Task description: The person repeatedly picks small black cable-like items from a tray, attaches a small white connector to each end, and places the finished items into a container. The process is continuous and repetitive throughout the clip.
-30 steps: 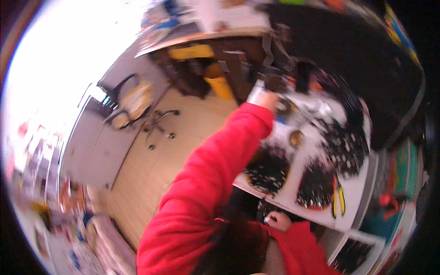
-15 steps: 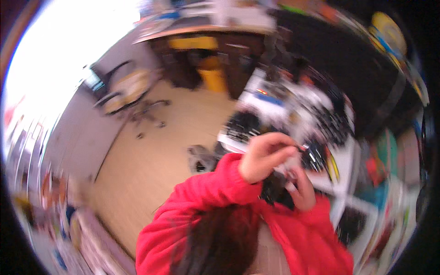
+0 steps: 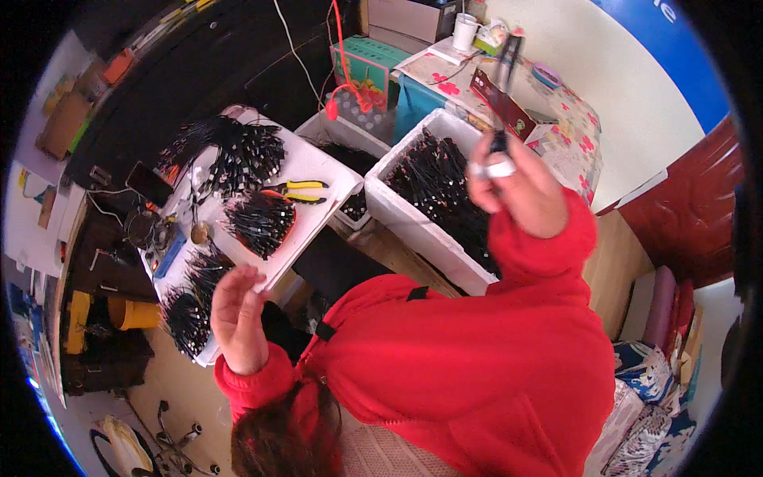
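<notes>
My right hand (image 3: pixel 520 187) is raised over the right-hand foam box, closed on a thin black cable (image 3: pixel 509 67) that sticks up from the fingers and is partly blurred. Something white wraps one of its fingers. My left hand (image 3: pixel 238 318) hovers by the near edge of the white work surface (image 3: pixel 318 163), its fingers loosely bent and apart from the thumb, with nothing visible in them. Bundles of short black cables with metal ends (image 3: pixel 258 222) lie on that surface. Beside them rest yellow-and-black handled pliers (image 3: pixel 304 191).
A white foam box (image 3: pixel 381 199) full of black cables stands right of the work surface, with a second foam box (image 3: pixel 318 127) behind it. Beyond is a table with a flowered cloth (image 3: pixel 584 143), holding a white cup (image 3: pixel 465 32). An orange cord (image 3: pixel 342 48) hangs nearby.
My view has swung to the right and sharpened. My hands, close together before, are now far apart: the right is out over the foam box, the left back by the work surface.
</notes>
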